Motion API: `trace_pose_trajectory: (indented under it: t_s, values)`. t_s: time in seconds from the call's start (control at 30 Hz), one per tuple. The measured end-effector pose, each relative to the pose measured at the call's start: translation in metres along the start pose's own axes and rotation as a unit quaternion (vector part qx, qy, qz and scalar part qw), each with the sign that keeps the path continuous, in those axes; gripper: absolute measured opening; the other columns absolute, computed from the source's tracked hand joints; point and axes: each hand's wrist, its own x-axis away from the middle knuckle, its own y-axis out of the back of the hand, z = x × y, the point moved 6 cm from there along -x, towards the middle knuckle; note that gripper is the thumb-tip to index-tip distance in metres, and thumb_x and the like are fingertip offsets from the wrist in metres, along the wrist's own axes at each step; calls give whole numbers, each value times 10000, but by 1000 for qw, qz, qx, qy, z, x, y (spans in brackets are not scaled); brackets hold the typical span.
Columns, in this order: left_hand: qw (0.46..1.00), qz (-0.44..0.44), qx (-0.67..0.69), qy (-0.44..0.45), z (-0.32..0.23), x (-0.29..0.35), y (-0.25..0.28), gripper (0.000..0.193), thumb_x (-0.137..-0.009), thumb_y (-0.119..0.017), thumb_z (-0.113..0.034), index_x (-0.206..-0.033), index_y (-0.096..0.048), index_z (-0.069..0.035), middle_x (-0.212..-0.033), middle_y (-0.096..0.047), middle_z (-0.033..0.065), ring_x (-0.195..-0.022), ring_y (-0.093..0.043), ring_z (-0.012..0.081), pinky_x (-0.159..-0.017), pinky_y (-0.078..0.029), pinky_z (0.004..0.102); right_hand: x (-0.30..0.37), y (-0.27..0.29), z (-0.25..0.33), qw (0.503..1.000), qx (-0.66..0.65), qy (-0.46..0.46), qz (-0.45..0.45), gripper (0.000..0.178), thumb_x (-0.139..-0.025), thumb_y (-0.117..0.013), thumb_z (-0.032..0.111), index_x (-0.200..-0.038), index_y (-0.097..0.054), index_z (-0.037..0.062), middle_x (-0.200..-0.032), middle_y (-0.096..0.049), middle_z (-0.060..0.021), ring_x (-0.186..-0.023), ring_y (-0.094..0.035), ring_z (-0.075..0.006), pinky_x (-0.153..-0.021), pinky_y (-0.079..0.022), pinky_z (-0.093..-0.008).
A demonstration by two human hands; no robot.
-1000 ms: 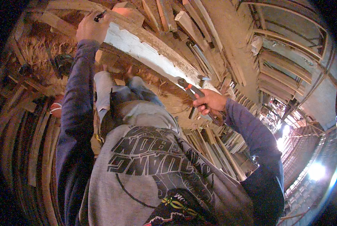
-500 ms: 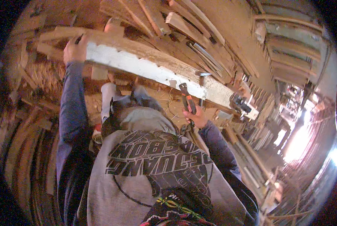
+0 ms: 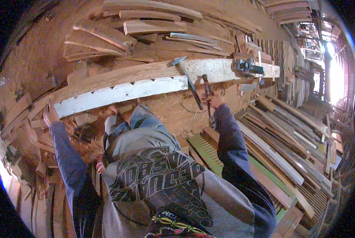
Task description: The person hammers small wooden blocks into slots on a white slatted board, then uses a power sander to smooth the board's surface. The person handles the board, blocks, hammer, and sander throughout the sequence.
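Note:
A long white-faced strip of wood [image 3: 122,94] lies along the near side of a thick wooden beam [image 3: 146,72] in front of me. At its left end my left hand [image 3: 50,114] is closed on the strip. My right hand [image 3: 215,100], to the right of the strip's other end, holds pincers [image 3: 206,82] with dark and red handles, jaws pointing away from me. Just left of the pincers, a hammer [image 3: 190,85] rests with its metal head on the beam and its handle hanging toward me.
A black device [image 3: 247,67] sits on the beam's right part. Long timber pieces [image 3: 155,27] lie on the dusty ground beyond it. At the right is a stack of boards [image 3: 280,158], with a green slatted panel [image 3: 260,170] closer to me. My legs [image 3: 146,119] are right before the beam.
The view has turned, so the beam now slants the other way. My right hand has carried the pincers from the hammer's left side to its right. My left hand stays at the strip's end.

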Motion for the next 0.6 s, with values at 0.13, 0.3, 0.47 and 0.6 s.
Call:
trace_pose_trajectory:
  t_s: [0.13,0.3,0.47,0.6]
  values:
    - [998,26,-62,20,8,-6,-5,572,-922,-502,-493,-1247,-640,-43,-1237,-639,206,-1133,-606,379,-976,-457,436,-34,20,-24,968,227,-44,95,563,-787,-440,-112,-1335,-443,16,-1215,-628,-224,-1082,-647,-371,-858,-568,-518]
    - [997,0,-81,14,-26,11,18,602,-895,-533,-546,-1264,-638,-82,-1257,-631,197,-1136,-608,367,-964,-469,444,-27,36,-17,944,288,-128,99,569,-845,-446,-81,-1394,-381,57,-1258,-611,-231,-1089,-647,-380,-847,-570,-519]
    - [979,-37,-200,-2,-62,32,44,595,-859,-598,-539,-1271,-638,-111,-1283,-615,172,-1155,-594,371,-957,-473,474,38,-13,33,984,-1,-140,109,467,-971,-460,53,-1422,-359,120,-1258,-615,-213,-1066,-656,-373,-811,-578,-505]
    - [962,-173,-149,-152,-127,56,60,540,-811,-699,-482,-1215,-666,-125,-1240,-618,167,-1134,-585,389,-970,-463,499,109,-57,88,973,-96,-107,181,372,-1017,-466,130,-1384,-409,141,-1257,-613,-199,-1062,-657,-374,-810,-576,-501]
